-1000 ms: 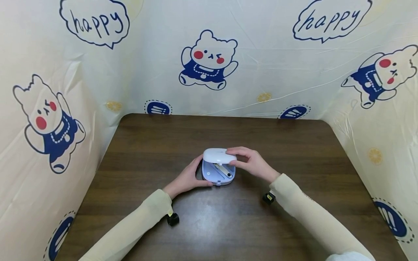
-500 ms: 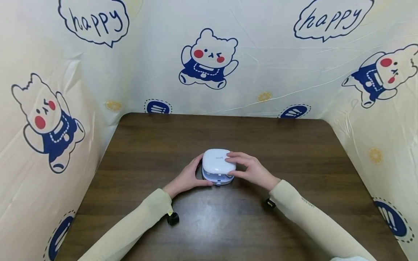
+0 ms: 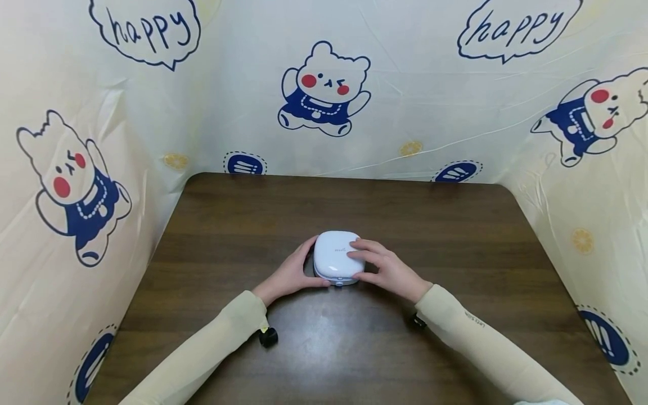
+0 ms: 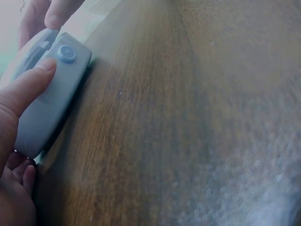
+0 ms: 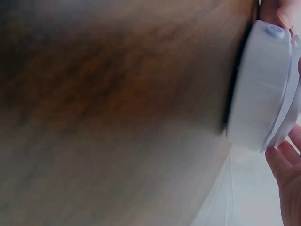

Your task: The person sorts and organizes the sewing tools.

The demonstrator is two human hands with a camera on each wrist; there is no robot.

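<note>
A small rounded white case [image 3: 334, 253] with a pale lavender tint sits near the middle of the table. My left hand [image 3: 288, 274] grips its left side, the thumb along the front and the fingers round the back. From the right, my right hand [image 3: 392, 273] holds the lid, with fingers spread over its top and the thumb at the front right edge. A round button [image 4: 67, 53] shows on the case's front, close to my left thumb. In the left wrist view a narrow gap runs between lid and base. The inside is hidden under the lid.
The dark wooden table [image 3: 253, 214] is ringed at the back and sides by a pale curtain [image 3: 415, 67] printed with cartoon bears. Black cameras hang at both wrists, the left one [image 3: 268, 337] close over the tabletop.
The lid has swung down from half raised to nearly level, covering the nail clipper seen inside earlier. My right hand has come down with it. My left hand has kept its grip.
</note>
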